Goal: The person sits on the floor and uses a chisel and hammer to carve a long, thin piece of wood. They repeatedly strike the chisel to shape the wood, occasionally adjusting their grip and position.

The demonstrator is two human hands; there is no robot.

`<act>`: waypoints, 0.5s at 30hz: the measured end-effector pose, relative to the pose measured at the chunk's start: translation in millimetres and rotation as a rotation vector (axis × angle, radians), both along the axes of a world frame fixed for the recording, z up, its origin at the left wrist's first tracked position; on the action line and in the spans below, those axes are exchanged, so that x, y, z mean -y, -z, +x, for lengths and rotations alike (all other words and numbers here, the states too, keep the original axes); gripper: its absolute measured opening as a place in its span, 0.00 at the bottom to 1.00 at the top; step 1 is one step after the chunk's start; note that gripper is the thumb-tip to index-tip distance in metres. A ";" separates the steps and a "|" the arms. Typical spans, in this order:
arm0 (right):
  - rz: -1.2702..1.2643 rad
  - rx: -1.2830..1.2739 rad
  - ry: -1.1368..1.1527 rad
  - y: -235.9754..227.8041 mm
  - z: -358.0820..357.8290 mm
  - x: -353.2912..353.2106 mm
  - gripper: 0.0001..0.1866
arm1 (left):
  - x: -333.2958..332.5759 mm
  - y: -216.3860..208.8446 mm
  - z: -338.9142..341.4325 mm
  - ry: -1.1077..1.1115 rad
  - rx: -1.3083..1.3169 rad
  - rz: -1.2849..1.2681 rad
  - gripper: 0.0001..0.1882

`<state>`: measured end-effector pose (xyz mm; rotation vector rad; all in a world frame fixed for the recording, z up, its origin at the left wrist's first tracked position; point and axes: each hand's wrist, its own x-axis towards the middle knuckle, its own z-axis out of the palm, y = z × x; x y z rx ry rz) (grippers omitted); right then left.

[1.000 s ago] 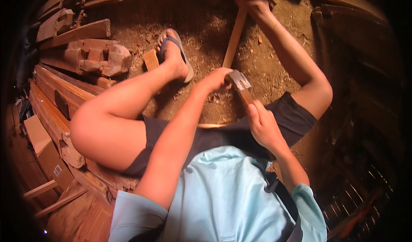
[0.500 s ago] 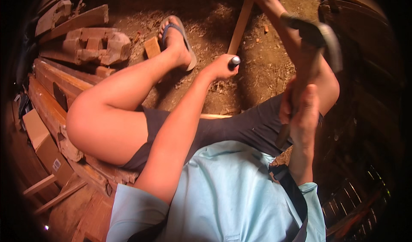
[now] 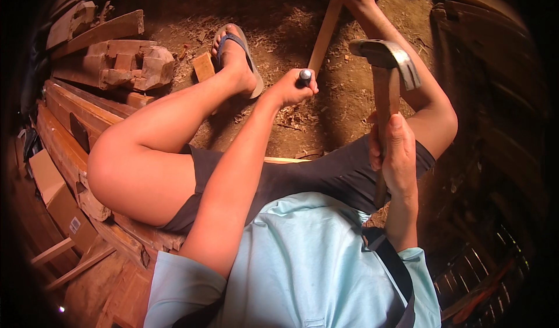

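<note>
My left hand [image 3: 293, 89] is closed around a dark tool handle with a silver metal cap [image 3: 305, 75]. The cap points up toward me, and the tool's lower end is hidden, so its kind does not show. Beyond that fist a narrow wooden strip [image 3: 325, 37] runs away over the ground. In my right hand [image 3: 399, 156] is a claw hammer [image 3: 386, 95], gripped by its wooden handle and raised above my right thigh. Its metal head stands to the right of the capped handle, well apart from it.
Carved timber pieces [image 3: 113, 63] and long boards [image 3: 75, 121] are stacked at my left, with a cardboard box [image 3: 49, 179] beside them. A small wood block [image 3: 204, 66] lies by my left foot [image 3: 234, 51]. Wood chips litter the dirt floor [image 3: 291, 22]. More boards [image 3: 483, 28] stand at the right.
The hammer has swung leftward, and its head, blurred before, is sharp now. My left hand with the capped handle has shifted slightly left and the handle's tilt has changed a little.
</note>
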<state>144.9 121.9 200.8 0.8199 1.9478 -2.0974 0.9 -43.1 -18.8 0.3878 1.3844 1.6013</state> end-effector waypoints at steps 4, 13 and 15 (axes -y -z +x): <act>-0.003 -0.006 -0.015 1.8 -3.7 2.6 0.27 | -1.4 2.7 1.5 0.022 -0.042 0.013 0.05; -0.014 0.012 -0.038 -3.4 -10.9 3.8 0.22 | -2.0 10.8 6.6 0.006 -0.043 0.107 0.07; -0.024 -0.002 -0.065 -4.1 -14.7 3.3 0.21 | 0.2 21.6 10.8 0.025 -0.099 0.060 0.08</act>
